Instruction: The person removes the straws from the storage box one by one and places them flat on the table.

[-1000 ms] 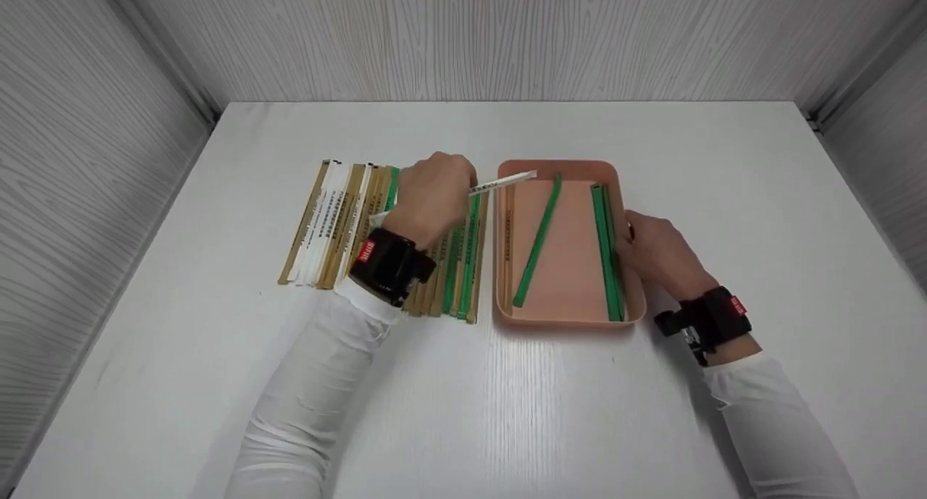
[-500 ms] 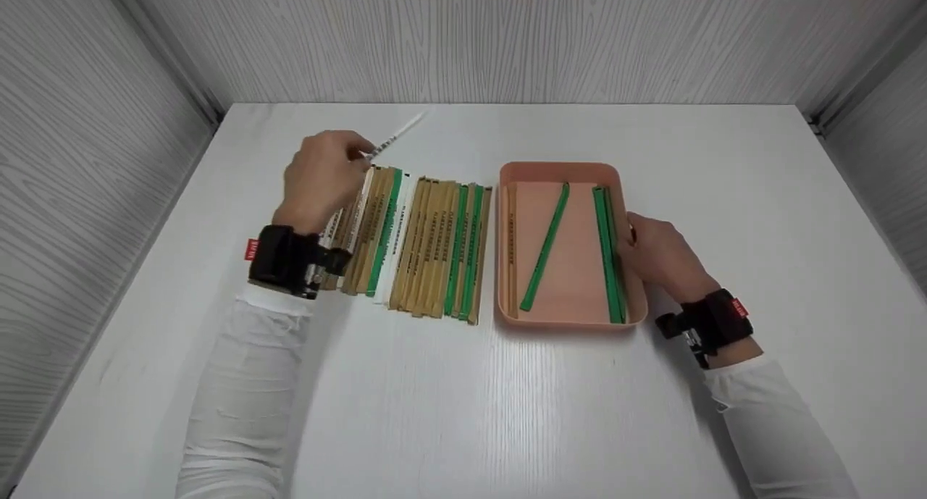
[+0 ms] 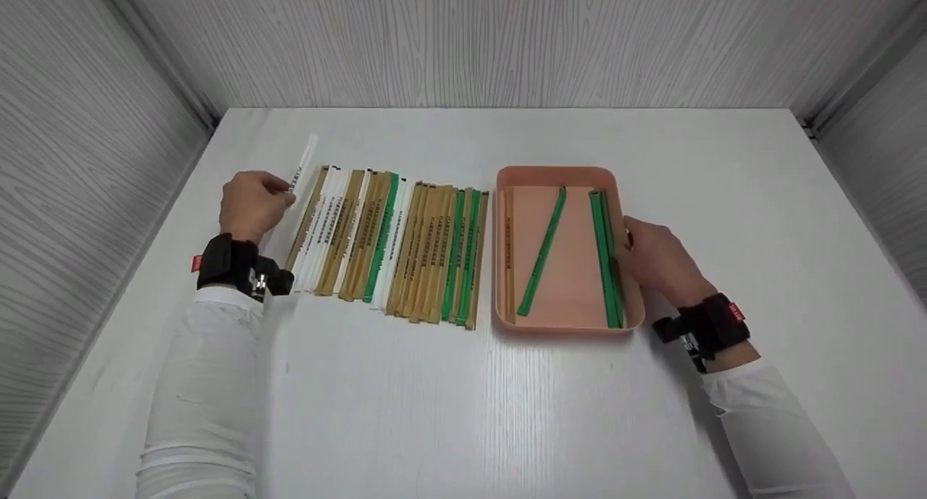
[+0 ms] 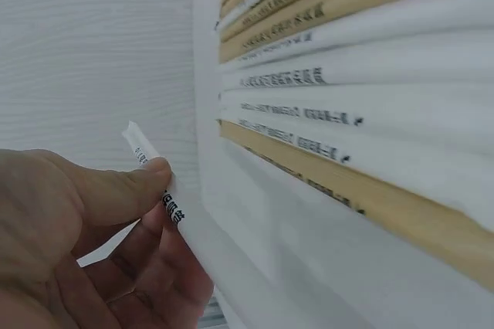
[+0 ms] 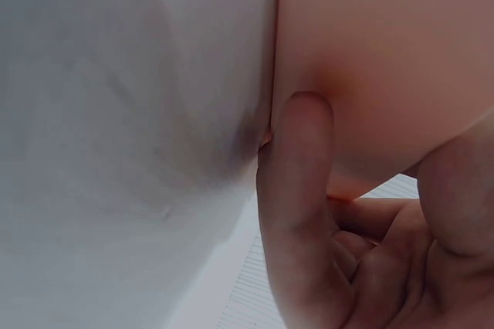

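Between thumb and fingertips, my left hand (image 3: 253,203) pinches a white wrapped straw (image 3: 305,157) with black print. It stands at the left end of a row of wrapped straws (image 3: 434,260), close beside a brown one (image 4: 417,209). The row mixes brown, white and green wrappers lying side by side. To its right is a pink tray (image 3: 558,330), whose right wall my right hand (image 3: 663,260) grips. In the right wrist view the thumb (image 5: 297,167) presses against the tray's side. Inside the tray lie green straws (image 3: 607,260), a slanted green straw (image 3: 543,249) and a brown straw (image 3: 509,256).
The white table (image 3: 449,412) carries the row and the tray. A wood-grain back wall (image 3: 507,43) rises behind it, with a side panel (image 3: 80,158) at the left and another panel (image 3: 876,144) at the right.
Holding the white straw, my left hand has moved left from over the row to beyond its left end, and the straw has turned more upright. My right hand stays on the tray.
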A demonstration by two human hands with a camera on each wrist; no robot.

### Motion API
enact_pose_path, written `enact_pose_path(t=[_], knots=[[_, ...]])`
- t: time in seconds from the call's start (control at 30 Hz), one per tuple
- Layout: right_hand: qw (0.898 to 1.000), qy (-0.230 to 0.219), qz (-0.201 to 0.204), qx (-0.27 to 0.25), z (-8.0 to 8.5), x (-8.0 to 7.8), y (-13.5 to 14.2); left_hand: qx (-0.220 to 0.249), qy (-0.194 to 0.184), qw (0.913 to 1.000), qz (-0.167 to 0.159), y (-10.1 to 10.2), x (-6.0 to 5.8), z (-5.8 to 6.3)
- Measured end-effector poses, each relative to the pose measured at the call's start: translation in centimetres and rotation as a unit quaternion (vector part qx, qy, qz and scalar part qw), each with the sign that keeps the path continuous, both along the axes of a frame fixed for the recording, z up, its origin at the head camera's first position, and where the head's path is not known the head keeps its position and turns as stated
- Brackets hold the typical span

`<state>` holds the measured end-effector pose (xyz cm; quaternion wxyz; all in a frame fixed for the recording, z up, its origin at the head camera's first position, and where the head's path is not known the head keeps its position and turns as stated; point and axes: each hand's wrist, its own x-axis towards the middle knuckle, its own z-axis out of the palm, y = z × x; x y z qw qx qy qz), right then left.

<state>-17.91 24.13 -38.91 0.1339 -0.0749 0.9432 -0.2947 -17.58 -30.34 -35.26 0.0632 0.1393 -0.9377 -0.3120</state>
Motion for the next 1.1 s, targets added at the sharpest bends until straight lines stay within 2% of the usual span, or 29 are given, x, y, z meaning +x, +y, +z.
enact_pose_path(t=[0.17,0.3,0.5,0.8,1.1], knots=[[1.0,-0.01,-0.007,0.011,0.0,0.0,-0.1,0.001,-0.03,0.9995,-0.006,-0.8,0.0,-1.4],[1.0,-0.023,-0.015,0.01,0.0,0.0,-0.1,0.001,-0.047,0.9989,-0.004,-1.1,0.1,-2.0],[1.0,-0.017,-0.013,0.005,0.0,-0.1,0.0,0.006,-0.074,0.9973,-0.002,-1.1,0.3,-2.7],[1.0,-0.018,-0.012,-0.007,0.0,-0.1,0.1,-0.013,-0.06,0.9979,-0.018,-0.9,0.1,-3.0],[1.0,0.002,-0.002,0.004,-0.1,-0.1,0.0,-0.011,-0.067,0.9976,-0.015,-0.5,0.1,-2.9]])
